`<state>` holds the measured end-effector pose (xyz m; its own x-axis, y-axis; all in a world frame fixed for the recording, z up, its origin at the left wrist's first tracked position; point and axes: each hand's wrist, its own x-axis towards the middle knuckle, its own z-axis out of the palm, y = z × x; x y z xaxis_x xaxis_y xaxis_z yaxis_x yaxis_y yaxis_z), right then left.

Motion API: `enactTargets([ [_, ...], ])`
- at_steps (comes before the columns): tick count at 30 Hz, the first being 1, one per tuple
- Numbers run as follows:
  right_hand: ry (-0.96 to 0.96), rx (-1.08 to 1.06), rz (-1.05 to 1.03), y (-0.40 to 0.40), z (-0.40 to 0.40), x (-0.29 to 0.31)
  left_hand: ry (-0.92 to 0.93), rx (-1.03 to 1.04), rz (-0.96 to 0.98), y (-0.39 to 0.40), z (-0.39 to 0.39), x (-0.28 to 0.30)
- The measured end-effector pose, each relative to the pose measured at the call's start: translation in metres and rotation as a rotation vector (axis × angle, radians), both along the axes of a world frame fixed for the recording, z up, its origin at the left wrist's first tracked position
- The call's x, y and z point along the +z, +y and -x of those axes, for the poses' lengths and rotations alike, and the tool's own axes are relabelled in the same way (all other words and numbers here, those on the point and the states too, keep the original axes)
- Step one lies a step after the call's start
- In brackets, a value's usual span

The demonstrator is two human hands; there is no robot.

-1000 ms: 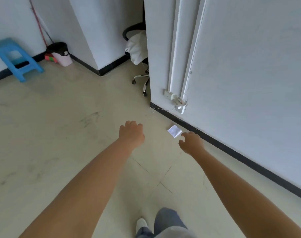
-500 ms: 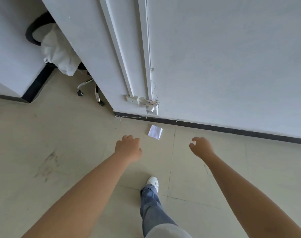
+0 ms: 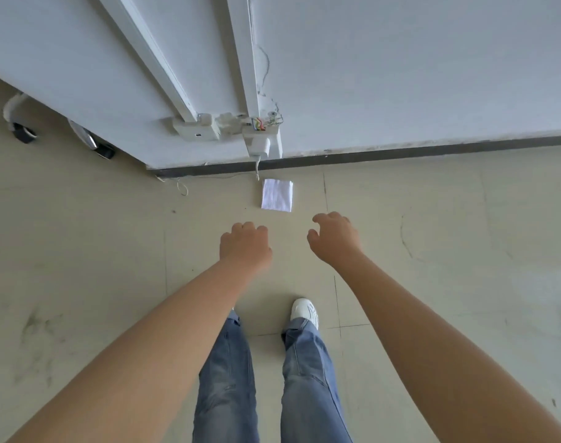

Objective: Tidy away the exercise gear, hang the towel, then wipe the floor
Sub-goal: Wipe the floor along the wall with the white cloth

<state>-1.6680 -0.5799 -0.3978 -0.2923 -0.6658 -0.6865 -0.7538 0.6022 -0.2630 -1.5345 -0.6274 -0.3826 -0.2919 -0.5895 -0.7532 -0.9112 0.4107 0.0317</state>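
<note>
A small folded white cloth (image 3: 277, 196) lies flat on the beige floor (image 3: 432, 238), close to the dark skirting of the white wall. My left hand (image 3: 245, 244) hangs just below and left of the cloth, its fingers curled under, holding nothing. My right hand (image 3: 333, 239) hovers below and right of the cloth with loosely curled fingers, also holding nothing. Neither hand touches the cloth. No exercise gear is in view.
White cable ducts run down the wall to a socket box (image 3: 199, 131) and a plugged charger (image 3: 259, 145), whose thin cable trails on the floor. Office chair castors (image 3: 23, 134) show at the left. My legs in jeans and a white shoe (image 3: 304, 310) stand below the hands.
I have turned and stepped toward the wall; the white cloth now lies directly ahead and nearer. Both hands came closer together above it. The blue stool and bin left the view.
</note>
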Motion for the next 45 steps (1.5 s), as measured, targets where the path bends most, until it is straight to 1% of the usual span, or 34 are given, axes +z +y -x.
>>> enactTargets([
  [4, 0.020, -0.073, -0.025, -0.011, -0.007, -0.108, 0.029, -0.027, -0.026, -0.015, -0.003, -0.115],
  [9, 0.038, -0.045, -0.023, -0.028, -0.009, -0.260, 0.040, -0.079, 0.032, -0.044, -0.007, -0.270],
  [12, 0.037, -0.091, 0.023, -0.049, -0.005, -0.340, 0.055, -0.060, 0.087, -0.068, -0.007, -0.351],
  [16, 0.046, -0.148, 0.089, -0.081, 0.000, -0.420, 0.128, -0.057, 0.165, -0.094, -0.004, -0.430],
  [19, 0.077, -0.186, 0.110, -0.093, -0.004, -0.454, 0.165, -0.055, 0.226, -0.106, 0.002, -0.463],
  [24, 0.074, -0.210, 0.132, -0.093, -0.006, -0.470, 0.127, -0.175, 0.266, -0.112, 0.009, -0.487],
  [28, -0.039, -0.305, 0.136, -0.092, -0.004, -0.462, 0.152, -0.225, 0.281, -0.116, 0.016, -0.493],
  [30, -0.114, -0.400, 0.154, -0.092, 0.003, -0.456, 0.176, -0.239, 0.272, -0.116, 0.023, -0.489],
  [32, -0.180, -0.517, 0.184, -0.088, 0.017, -0.446, 0.257, -0.230, 0.239, -0.114, 0.034, -0.484],
  [36, -0.185, -0.767, 0.219, -0.063, 0.059, -0.412, 0.425, -0.242, 0.174, -0.102, 0.070, -0.459],
  [38, -0.157, -0.892, 0.238, -0.042, 0.079, -0.391, 0.511, -0.263, 0.092, -0.090, 0.092, -0.443],
  [40, -0.089, -0.975, 0.253, -0.017, 0.092, -0.368, 0.580, -0.185, -0.100, -0.076, 0.115, -0.427],
  [42, 0.002, -1.004, 0.258, 0.008, 0.103, -0.341, 0.633, -0.035, -0.321, -0.061, 0.141, -0.405],
  [43, 0.041, -1.019, 0.256, 0.021, 0.106, -0.326, 0.662, 0.012, -0.390, -0.054, 0.152, -0.392],
  [45, 0.127, -1.037, 0.248, 0.045, 0.113, -0.296, 0.726, 0.007, -0.454, -0.038, 0.172, -0.364],
])
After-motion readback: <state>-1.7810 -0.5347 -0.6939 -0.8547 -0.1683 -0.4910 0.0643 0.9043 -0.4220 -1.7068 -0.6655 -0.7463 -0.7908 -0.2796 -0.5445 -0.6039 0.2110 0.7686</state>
